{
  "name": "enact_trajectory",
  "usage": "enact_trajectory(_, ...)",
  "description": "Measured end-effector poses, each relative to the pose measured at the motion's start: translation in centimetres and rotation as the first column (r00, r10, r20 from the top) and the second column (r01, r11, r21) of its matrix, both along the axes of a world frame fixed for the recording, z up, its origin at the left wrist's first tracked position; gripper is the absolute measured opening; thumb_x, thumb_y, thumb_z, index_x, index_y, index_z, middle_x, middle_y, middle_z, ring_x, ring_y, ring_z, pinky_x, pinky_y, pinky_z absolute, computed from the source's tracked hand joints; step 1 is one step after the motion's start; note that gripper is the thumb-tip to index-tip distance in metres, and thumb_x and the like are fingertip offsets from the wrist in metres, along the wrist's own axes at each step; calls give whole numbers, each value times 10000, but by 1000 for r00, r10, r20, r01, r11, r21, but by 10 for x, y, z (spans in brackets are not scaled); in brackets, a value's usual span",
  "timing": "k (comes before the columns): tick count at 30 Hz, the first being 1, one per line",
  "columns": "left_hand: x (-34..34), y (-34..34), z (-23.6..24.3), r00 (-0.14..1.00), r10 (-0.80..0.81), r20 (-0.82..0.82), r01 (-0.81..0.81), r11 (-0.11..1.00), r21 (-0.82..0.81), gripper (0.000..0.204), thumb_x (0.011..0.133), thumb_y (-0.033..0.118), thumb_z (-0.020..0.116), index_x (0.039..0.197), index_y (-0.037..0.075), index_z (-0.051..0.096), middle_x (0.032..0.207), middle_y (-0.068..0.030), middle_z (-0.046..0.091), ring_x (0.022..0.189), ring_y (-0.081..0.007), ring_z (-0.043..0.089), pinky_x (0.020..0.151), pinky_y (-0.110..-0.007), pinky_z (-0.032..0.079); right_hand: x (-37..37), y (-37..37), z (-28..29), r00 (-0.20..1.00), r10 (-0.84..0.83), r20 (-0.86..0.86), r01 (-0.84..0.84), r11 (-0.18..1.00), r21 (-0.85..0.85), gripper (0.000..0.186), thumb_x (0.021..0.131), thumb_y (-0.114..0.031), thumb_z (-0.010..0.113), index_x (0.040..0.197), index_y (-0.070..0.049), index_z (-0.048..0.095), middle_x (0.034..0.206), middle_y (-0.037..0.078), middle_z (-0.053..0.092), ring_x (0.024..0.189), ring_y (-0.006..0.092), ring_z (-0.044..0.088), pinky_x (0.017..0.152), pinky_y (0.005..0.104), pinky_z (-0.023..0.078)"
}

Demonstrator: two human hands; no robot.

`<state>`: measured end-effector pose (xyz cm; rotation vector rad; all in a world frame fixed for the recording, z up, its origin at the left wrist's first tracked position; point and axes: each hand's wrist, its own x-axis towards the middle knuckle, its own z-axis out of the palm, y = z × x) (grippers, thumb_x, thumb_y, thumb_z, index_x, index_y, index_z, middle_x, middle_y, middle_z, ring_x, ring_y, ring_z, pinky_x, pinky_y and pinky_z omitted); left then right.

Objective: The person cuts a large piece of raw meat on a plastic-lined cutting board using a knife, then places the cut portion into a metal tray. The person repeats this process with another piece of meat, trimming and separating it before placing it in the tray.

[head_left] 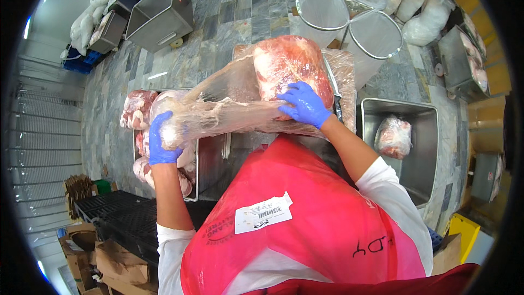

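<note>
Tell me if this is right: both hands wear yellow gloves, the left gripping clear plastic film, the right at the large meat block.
The colour is wrong: the head view shows blue gloves. The left hand does grip clear plastic film, and the right hand is at the large meat block.

Both hands [303,102] are covered by blue gloves [164,142]. White sleeves [382,183] are worn with a glossy pink-red apron [305,186], marked by a white barcoded label [263,214] and dark handwriting [369,247].
</note>
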<state>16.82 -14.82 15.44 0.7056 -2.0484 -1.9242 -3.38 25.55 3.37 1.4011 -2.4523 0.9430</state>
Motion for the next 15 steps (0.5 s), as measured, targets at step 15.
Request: enact_trajectory(15, -17, 17, -67, 992, -120, 47, 53, 712, 700, 444, 856, 67, 725, 1271, -18, 592, 1152, -159, 674, 1012, -313, 692, 881, -430, 593, 28, 0, 103, 858, -354, 372, 459, 854, -244, 223, 987, -210, 569, 941, -18, 672, 849, 170, 676, 782, 325, 674, 706, 398, 521)
